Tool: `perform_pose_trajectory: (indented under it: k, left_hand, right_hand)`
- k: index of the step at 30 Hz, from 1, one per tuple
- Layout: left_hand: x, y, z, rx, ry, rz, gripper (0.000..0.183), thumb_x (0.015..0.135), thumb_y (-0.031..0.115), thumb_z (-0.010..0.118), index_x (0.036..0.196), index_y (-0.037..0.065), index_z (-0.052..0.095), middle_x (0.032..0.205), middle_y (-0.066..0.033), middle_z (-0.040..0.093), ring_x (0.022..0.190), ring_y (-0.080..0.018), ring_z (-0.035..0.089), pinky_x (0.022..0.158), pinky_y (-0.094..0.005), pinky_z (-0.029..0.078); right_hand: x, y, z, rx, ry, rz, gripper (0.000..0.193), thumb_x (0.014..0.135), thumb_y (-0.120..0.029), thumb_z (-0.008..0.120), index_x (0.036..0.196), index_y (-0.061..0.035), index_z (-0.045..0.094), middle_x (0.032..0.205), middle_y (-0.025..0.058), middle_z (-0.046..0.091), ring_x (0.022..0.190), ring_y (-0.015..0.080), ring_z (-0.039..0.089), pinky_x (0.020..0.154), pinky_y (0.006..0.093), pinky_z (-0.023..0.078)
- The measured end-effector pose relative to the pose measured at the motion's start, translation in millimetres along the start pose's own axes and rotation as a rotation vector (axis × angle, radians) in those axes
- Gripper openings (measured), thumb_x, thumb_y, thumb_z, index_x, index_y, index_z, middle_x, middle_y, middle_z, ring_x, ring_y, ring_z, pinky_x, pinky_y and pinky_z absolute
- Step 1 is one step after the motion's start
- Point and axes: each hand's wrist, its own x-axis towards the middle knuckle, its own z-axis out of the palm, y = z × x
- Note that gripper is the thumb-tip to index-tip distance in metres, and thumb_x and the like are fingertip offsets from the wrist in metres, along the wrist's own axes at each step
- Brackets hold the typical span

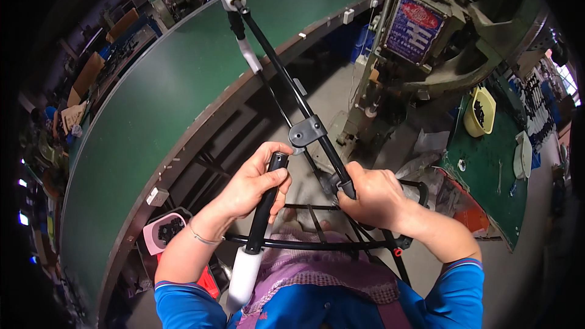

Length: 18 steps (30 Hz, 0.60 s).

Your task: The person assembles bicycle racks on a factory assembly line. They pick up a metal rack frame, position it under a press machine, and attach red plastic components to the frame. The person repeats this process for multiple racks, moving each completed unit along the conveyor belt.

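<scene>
On my feed, past the green table's point(140, 116) edge slants the black frame point(306, 132); my right hand point(375, 198) wraps its bar point(332, 157), my left hand point(262, 180) curls closed around a foam-ended tube point(262, 219). Seemingly I'm positioning; next calls for steady alignment.

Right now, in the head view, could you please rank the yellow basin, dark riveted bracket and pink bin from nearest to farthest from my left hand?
From the left hand:
1. Dark riveted bracket, above right
2. Pink bin, lower left
3. Yellow basin, far right
</scene>
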Motion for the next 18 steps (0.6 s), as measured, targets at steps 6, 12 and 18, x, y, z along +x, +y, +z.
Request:
perform_pose_trajectory:
  k: [6, 12, 18]
  left_hand:
    - [1, -49, -4, -0.081, 0.120, 0.042, 0.036, 0.093, 0.004, 0.053, 0.127, 0.007, 0.040, 0.078, -0.0081, 0.053, 0.044, -0.0141, 0.053, 0.036, -0.0258, 0.043]
    - [8, -74, 3, -0.147, 0.144, 0.076, 0.038, 0.091, -0.003, 0.054, 0.126, 0.006, 0.044, 0.080, -0.0068, 0.055, 0.045, -0.0127, 0.053, 0.038, -0.0238, 0.040]
    - [15, -80, 18, -0.123, 0.149, 0.035, 0.041, 0.089, -0.005, 0.054, 0.128, 0.006, 0.045, 0.081, -0.0054, 0.056, 0.045, -0.0102, 0.051, 0.037, -0.0228, 0.038]
  right_hand:
    - [-18, 10, 41, -0.011, -0.045, 0.117, 0.027, 0.078, -0.023, 0.062, 0.088, -0.0035, 0.045, 0.067, 0.0170, 0.061, 0.064, 0.0389, 0.061, 0.059, 0.0479, 0.048]
    - [-29, 14, 47, 0.031, -0.113, 0.207, 0.025, 0.079, -0.022, 0.059, 0.088, -0.0025, 0.046, 0.075, 0.0187, 0.061, 0.073, 0.0395, 0.061, 0.063, 0.0471, 0.048]
    - [-46, 18, 49, 0.006, 0.001, 0.213, 0.024, 0.076, -0.019, 0.064, 0.083, -0.0015, 0.049, 0.059, 0.0186, 0.057, 0.057, 0.0402, 0.058, 0.052, 0.0479, 0.047]
